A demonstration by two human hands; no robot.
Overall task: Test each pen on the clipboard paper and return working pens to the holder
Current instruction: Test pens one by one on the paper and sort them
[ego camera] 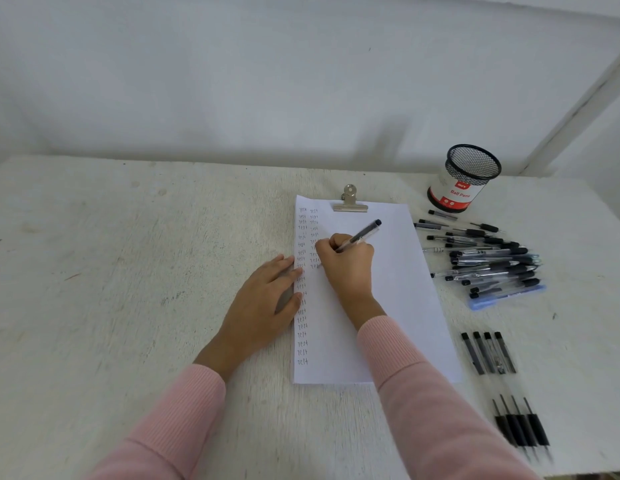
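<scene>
From my feed, the sheet of paper point(388, 289) lies on the desk point(128, 254) under a metal clip point(350, 200). Two columns of the handwritten word "test" run down its left side, the first nearly to the bottom, the second shorter. My right hand point(348, 263) is curled round a pen point(362, 233) with a clear barrel and dark cap end, its tip on the paper at the foot of the second column. My left hand point(263, 303) lies flat with straight fingers, the fingertips on the paper's left edge.

The black mesh holder point(464, 180) stands at the far right of the desk. It has a white label reading "Ball Pens" in red, above a red band. A loose pile of pens point(492, 258) lies just right of the paper, below the holder. Four more pens point(502, 386) lie side by side nearer to me, blurred.
</scene>
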